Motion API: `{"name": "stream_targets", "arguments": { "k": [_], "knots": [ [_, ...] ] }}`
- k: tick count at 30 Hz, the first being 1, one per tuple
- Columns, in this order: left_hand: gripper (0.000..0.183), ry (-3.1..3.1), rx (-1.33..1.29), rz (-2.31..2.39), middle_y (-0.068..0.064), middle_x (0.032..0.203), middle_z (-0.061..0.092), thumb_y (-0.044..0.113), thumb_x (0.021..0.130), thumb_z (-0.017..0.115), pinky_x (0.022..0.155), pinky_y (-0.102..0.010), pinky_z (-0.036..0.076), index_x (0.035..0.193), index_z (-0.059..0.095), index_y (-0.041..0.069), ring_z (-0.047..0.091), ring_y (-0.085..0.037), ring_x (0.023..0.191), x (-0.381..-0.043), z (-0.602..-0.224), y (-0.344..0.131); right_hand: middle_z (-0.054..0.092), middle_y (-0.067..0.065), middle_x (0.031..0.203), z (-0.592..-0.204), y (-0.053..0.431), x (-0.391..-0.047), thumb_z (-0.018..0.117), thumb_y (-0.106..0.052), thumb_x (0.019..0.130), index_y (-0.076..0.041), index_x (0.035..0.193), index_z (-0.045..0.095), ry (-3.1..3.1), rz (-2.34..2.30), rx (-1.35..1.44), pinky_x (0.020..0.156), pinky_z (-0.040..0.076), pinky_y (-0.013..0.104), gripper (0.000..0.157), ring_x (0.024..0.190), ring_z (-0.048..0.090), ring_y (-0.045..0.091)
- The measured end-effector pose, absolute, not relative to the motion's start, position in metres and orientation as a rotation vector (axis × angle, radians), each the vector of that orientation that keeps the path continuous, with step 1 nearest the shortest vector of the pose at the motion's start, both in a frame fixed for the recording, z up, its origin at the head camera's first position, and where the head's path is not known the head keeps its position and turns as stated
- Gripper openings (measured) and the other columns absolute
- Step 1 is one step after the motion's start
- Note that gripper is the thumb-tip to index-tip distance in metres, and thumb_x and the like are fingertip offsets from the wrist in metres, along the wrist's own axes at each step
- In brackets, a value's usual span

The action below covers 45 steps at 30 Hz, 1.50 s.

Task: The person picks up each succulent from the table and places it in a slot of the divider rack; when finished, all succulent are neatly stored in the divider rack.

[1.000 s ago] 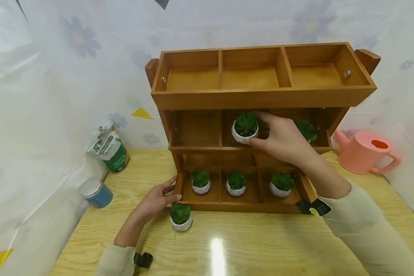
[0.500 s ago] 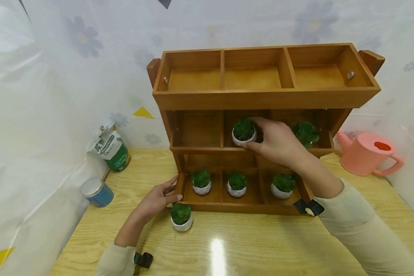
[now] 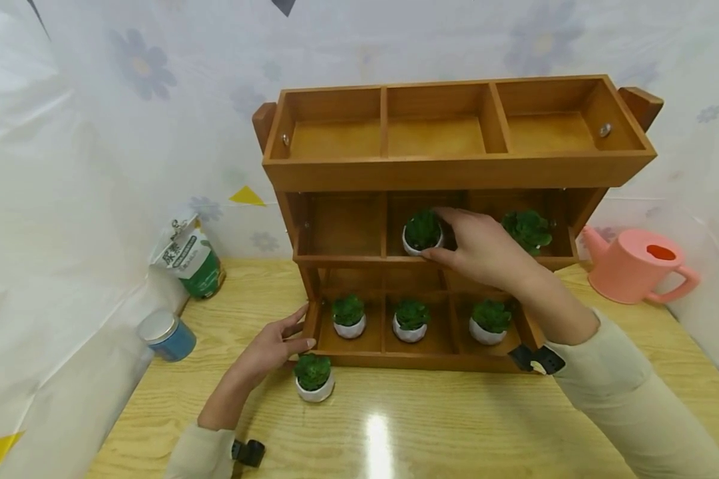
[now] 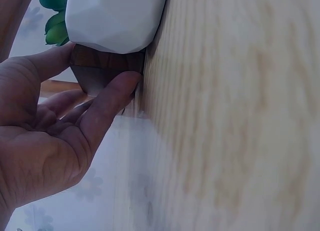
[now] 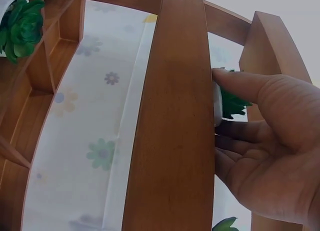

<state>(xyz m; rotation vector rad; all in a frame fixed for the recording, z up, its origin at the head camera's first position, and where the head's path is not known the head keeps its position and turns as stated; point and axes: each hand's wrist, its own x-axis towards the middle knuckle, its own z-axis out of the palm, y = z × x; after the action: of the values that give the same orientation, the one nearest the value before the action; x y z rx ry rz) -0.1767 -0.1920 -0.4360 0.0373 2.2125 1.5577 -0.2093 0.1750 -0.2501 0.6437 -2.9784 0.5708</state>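
My right hand point(image 3: 488, 249) holds a small potted succulent point(image 3: 422, 229) by its white pot, in the middle compartment of the middle tier of a wooden plant shelf point(image 3: 455, 174). In the right wrist view, the shelf's front board hides much of that pot. Thumb and fingers of my left hand point(image 3: 271, 347) grip the lower left corner of the shelf. Close by on the table stands another potted succulent point(image 3: 314, 378). The bottom tier bears one succulent point(image 3: 349, 316) in each compartment. Behind my right wrist, one more succulent point(image 3: 527, 231) is in the middle tier's right compartment.
At the right stands a pink watering can point(image 3: 635, 266). A blue jar point(image 3: 168, 336) with a silver lid and a clipped green-and-white bag point(image 3: 192, 259) stand at the left. Flowered sheeting hangs behind the wooden table point(image 3: 455, 419).
My right hand has lowered the succulent slightly and moved it a little left into the middle compartment. The left hand has stayed on the shelf's corner.
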Motion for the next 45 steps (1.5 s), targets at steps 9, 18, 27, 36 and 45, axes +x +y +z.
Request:
{"name": "stream_targets", "arguments": {
  "k": [9, 18, 27, 36, 45],
  "knots": [
    [0.074, 2.215, 0.027, 1.569, -0.024, 0.164, 0.029, 0.021, 0.099, 0.067, 0.090, -0.051, 0.058, 0.161, 0.028, 0.033, 0.058, -0.038, 0.132, -0.175, -0.435, -0.192, 0.053, 0.018, 0.150, -0.248, 0.183, -0.194, 0.072, -0.035, 0.095, -0.012, 0.155, 0.042, -2.889, 0.657, 0.606, 0.103, 0.047, 0.059, 0.072, 0.126, 0.060, 0.040],
    [0.075, 2.205, 0.030, 1.579, -0.024, 0.164, 0.028, 0.021, 0.099, 0.067, 0.089, -0.050, 0.059, 0.161, 0.028, 0.032, 0.058, -0.038, 0.132, -0.176, -0.432, -0.191, 0.052, 0.012, 0.153, -0.240, 0.197, -0.163, 0.076, -0.029, 0.093, -0.015, 0.155, 0.043, -2.681, 0.802, 0.637, 0.097, 0.053, 0.054, 0.072, 0.120, 0.065, 0.036],
    [0.075, 2.217, 0.043, 1.559, -0.026, 0.164, 0.027, 0.022, 0.099, 0.067, 0.089, -0.050, 0.059, 0.162, 0.026, 0.031, 0.056, -0.041, 0.133, -0.175, -0.431, -0.192, 0.065, 0.004, 0.139, -0.255, 0.192, -0.145, 0.081, -0.016, 0.087, -0.015, 0.147, 0.054, -2.526, 0.856, 0.744, 0.091, 0.055, 0.019, 0.066, 0.110, 0.071, 0.022],
    [0.074, 2.201, 0.029, 1.573, -0.023, 0.165, 0.027, 0.020, 0.100, 0.066, 0.090, -0.051, 0.058, 0.161, 0.027, 0.032, 0.056, -0.039, 0.134, -0.176, -0.434, -0.191, 0.067, 0.003, 0.135, -0.290, 0.177, -0.137, 0.081, -0.016, 0.087, -0.016, 0.143, 0.058, -2.540, 1.038, 0.830, 0.089, 0.059, 0.037, 0.061, 0.109, 0.072, 0.017],
    [0.073, 2.201, 0.040, 1.575, -0.023, 0.165, 0.028, 0.019, 0.100, 0.065, 0.092, -0.052, 0.058, 0.162, 0.027, 0.031, 0.055, -0.039, 0.135, -0.175, -0.434, -0.190, 0.065, 0.001, 0.139, -0.338, 0.144, -0.136, 0.079, -0.029, 0.090, -0.019, 0.144, 0.057, -2.667, 1.249, 0.961, 0.085, 0.060, 0.031, 0.059, 0.113, 0.069, 0.017]
  ]
}}
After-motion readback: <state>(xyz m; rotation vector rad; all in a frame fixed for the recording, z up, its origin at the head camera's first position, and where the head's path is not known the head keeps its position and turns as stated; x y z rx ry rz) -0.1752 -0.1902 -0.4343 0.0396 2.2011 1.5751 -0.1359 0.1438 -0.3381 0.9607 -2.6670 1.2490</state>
